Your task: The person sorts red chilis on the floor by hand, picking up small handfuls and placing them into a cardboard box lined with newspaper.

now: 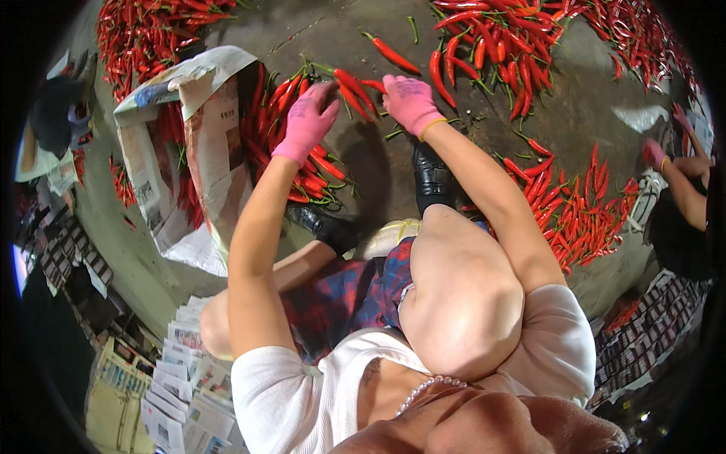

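My left hand [306,122], in a pink glove, reaches over a heap of red chili peppers [323,166] with green stems. Its curled fingers are beside a few chilies [353,85] on the floor; whether they grip one is hidden. My right hand [409,102], in a pink glove with a yellow cuff, has its fingertips closed on one end of a red chili pepper [372,85]. A lone chili [394,55] lies just beyond that hand. Left of the heap stands an open container lined with newspaper [218,136], with chilies [190,193] inside.
Larger chili piles lie at the upper left [150,45], upper right [499,45] and right [578,210] on the concrete floor [317,34]. My black shoes [434,170] flank a small low seat [388,238]. Overlapping newspapers [187,386] lie at lower left. Another person's gloved hand [655,154] is at far right.
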Demonstrator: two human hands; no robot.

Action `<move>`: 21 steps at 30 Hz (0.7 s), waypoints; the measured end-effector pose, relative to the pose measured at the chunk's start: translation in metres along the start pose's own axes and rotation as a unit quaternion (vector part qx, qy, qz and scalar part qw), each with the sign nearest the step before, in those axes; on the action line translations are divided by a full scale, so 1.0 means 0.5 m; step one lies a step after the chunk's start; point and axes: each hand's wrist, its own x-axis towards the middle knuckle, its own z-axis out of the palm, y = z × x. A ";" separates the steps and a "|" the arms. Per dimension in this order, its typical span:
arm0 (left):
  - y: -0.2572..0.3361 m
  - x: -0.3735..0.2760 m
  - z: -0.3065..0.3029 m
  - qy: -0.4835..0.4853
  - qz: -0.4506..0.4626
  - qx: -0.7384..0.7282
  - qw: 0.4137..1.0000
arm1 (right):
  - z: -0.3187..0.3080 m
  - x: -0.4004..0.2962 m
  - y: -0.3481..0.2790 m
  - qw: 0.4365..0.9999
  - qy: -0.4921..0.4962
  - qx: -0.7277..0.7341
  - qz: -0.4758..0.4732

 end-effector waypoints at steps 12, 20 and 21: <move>-0.017 0.079 0.105 0.037 0.269 0.267 0.925 | -0.105 -0.092 0.261 0.984 0.100 -0.042 0.139; 0.114 0.088 0.144 -0.054 0.324 0.247 0.912 | -0.147 -0.060 0.246 0.994 0.103 0.020 -0.015; 0.153 0.115 0.184 -0.052 0.356 0.262 0.895 | -0.157 -0.031 0.243 0.993 0.097 -0.062 -0.041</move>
